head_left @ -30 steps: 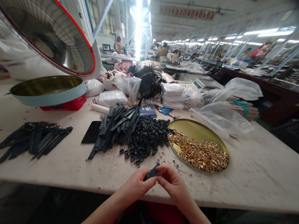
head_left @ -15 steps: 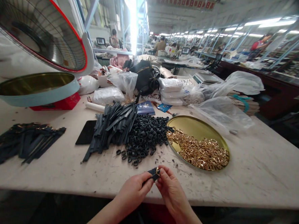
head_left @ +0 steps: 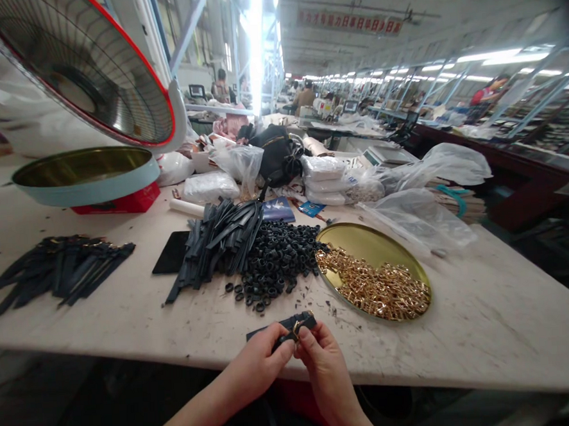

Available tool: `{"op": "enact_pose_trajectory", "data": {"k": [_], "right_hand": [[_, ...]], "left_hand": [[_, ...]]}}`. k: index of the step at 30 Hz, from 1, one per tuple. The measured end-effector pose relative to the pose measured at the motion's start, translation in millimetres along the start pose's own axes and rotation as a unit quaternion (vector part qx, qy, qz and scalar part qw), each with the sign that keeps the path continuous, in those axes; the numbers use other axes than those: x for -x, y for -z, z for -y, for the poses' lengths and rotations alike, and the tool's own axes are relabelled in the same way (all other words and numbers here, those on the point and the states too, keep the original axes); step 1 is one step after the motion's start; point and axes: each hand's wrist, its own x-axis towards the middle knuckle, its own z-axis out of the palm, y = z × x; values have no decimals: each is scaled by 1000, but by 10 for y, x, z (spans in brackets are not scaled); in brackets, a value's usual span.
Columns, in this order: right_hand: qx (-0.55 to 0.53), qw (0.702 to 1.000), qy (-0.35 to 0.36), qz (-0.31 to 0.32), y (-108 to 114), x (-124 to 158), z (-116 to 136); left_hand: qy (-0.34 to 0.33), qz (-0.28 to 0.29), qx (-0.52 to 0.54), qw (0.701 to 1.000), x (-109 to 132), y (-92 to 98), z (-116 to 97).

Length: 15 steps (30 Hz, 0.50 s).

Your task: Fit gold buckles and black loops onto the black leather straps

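Note:
Between the fingers of my left hand (head_left: 259,362) is a dark strap (head_left: 282,324) with a gold buckle (head_left: 297,328) on it. My right hand (head_left: 325,359) pinches the strap close to the buckle, thumb and fingers pressed together. Both hands meet over the table's front edge. Beyond them lie a heap of small black loops (head_left: 277,258) and a pile of loose black straps (head_left: 214,243). To the right, a round gold tray (head_left: 363,232) bears many gold buckles (head_left: 383,290). Straps with gold pieces at their ends (head_left: 66,268) lie at the left.
A red-rimmed fan (head_left: 83,71) leans over a round tin lid (head_left: 90,189) on a red box (head_left: 120,202) at the left. A black pad (head_left: 169,253) lies under the straps. Plastic bags (head_left: 420,221), wrapped packs (head_left: 323,178) and a black bag (head_left: 275,152) crowd the back.
The strap has turned so that more of its length shows, stretching left above my left fingers. My hands stay together in nearly the same place. The camera view has shifted slightly.

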Motion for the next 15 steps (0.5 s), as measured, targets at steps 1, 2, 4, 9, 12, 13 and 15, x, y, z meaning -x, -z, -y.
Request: {"op": "enact_pose_trajectory", "data": {"k": [1,2,4,9,12,13,15], "right_hand": [[14,1000,5,15,-8,28,13],[32,999,13,26,-14,58,24],[63,997,28,27,-12,111,35],[37,999,-11,25,38,160,34],[70,997,9,30,47,166,53],[94,995,32,25,44,172,60],[116,991,57,24,38,190,69]], "left_hand": [[-3,-2,11,1000,11,-6,-7],[-5,-5,22,1000,21,-14,-8],[-5,-7,48,999,35,-33,5],[53,18,127,990,67,-85,41],[68,-6,121,990,101,-120,32],[65,-19,114,991,114,-131,28],[53,-29,108,992,137,-151,24]]}}
